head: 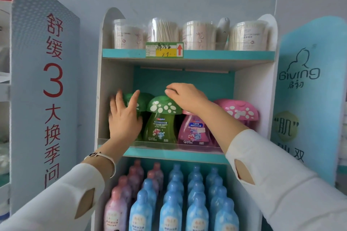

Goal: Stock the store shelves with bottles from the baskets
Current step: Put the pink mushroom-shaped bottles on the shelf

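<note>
**Straightening the middle shelf (174, 153)**

Nearest, rows of blue bottles (197, 202) fill the bottom shelf. One level up, the left hand (124, 116) lies with spread, fairly straight fingers against the left green bottle (144, 98). The right hand (185, 97) curls its fingers over the mushroom cap of the second green bottle (159, 127). Two pink bottles (193, 131) stand to their right. Farthest up, cotton swab tubs (199, 35) line the top shelf.
</note>
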